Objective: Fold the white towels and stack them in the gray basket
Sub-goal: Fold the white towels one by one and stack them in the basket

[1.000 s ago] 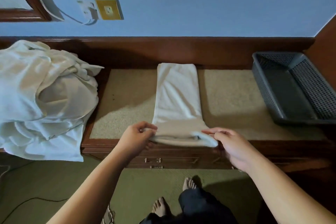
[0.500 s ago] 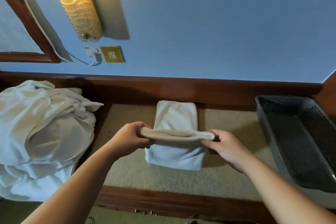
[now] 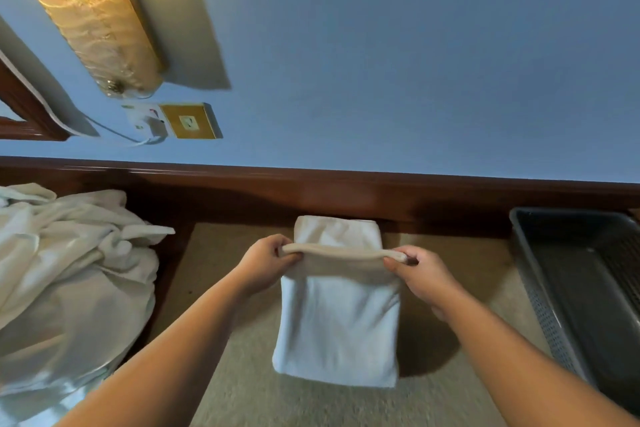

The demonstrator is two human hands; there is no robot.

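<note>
A narrow white towel (image 3: 337, 329) lies lengthwise on the beige top of the wooden dresser (image 3: 242, 399), its near half doubled back over the far half. My left hand (image 3: 265, 262) pinches the left corner of the lifted edge. My right hand (image 3: 420, 270) pinches the right corner. The edge hangs stretched between them, above the towel's far part. The gray basket (image 3: 540, 295) stands at the right with nothing visible inside.
A heap of unfolded white towels (image 3: 69, 288) sits at the left end. A dark wooden back rail (image 3: 346, 191) runs behind the towel, below a blue wall with a lit lamp (image 3: 86, 10) and a socket (image 3: 188, 121).
Both hands have carried the towel's near edge away from me, from the dresser's front edge towards the back rail, folding the towel over itself. The camera has tilted upward.
</note>
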